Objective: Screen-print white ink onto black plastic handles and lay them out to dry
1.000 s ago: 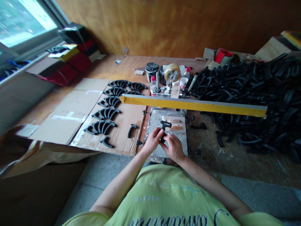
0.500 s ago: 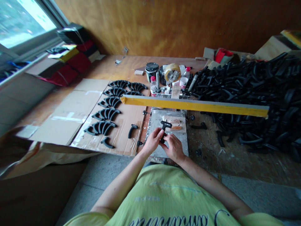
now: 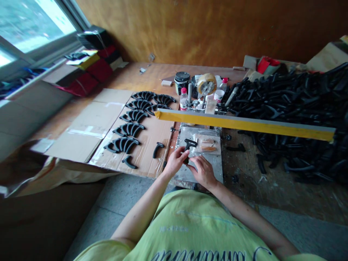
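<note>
"Black plastic T-handle (image 3: 190, 144): who has it?"

"Left hand (image 3: 175, 162), curled closed around the stem. Right hand (image 3: 202, 173) is touching the lower end, but I can't tell if it grips."

"Where's the handle?"

"Over a plastic-wrapped metal plate (image 3: 213, 174) on the table (image 3: 152, 78), just right of a cardboard sheet (image 3: 144, 159) laid with rows of curved black parts (image 3: 127, 143)."

"Farther out?"

"A yellow bar (image 3: 244, 124), then a heap of black parts (image 3: 285, 98)."

**Left hand (image 3: 176, 162) and right hand (image 3: 202, 173) are hiding the handle's (image 3: 190, 144) lower end**
The black pile (image 3: 296, 98) is running past the right edge; the pale pieces (image 3: 208, 144) are blurring beyond naming.
</note>
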Available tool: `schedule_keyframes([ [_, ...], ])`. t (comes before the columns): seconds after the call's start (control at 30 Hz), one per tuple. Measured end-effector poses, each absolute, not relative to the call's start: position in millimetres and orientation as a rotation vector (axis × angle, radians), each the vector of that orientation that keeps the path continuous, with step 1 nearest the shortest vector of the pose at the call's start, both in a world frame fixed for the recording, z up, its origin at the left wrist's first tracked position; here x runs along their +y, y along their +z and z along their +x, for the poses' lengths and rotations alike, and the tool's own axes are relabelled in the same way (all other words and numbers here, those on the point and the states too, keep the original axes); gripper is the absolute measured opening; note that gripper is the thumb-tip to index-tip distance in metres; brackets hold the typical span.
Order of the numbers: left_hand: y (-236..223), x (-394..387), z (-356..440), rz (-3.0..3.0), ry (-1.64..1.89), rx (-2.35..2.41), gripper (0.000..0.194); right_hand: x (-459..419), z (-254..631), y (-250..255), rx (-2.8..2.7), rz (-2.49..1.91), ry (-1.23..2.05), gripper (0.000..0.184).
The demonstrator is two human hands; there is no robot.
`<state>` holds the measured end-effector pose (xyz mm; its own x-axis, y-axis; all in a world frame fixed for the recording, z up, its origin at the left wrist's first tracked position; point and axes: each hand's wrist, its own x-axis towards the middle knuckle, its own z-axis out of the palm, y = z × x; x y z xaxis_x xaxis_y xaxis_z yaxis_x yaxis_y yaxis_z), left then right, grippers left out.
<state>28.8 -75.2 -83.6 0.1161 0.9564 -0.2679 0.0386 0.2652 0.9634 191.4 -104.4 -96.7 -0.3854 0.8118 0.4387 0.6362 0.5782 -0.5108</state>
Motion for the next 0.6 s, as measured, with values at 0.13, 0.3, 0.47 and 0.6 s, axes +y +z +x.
schedule_keyframes([
  [0.13,-111,-55,-46,1.213,0.826,1.753,0.046,-102,200,-99,-2.131,-1.163,0.367,0.023],
  [0.3,-143,-35,-142,1.267,0.354,2.249,0.037,-101,211,-106,-2.13,-1.221,0.343,0.02],
  [0.47,-174,-30,-154,1.297,0.25,2.307,0.033,-101,209,-107,-2.166,-1.216,0.37,0.02],
  [0.6,-185,-38,-143,1.368,0.286,2.345,0.04,-101,207,-108,-2.196,-1.218,0.402,0.02],
])
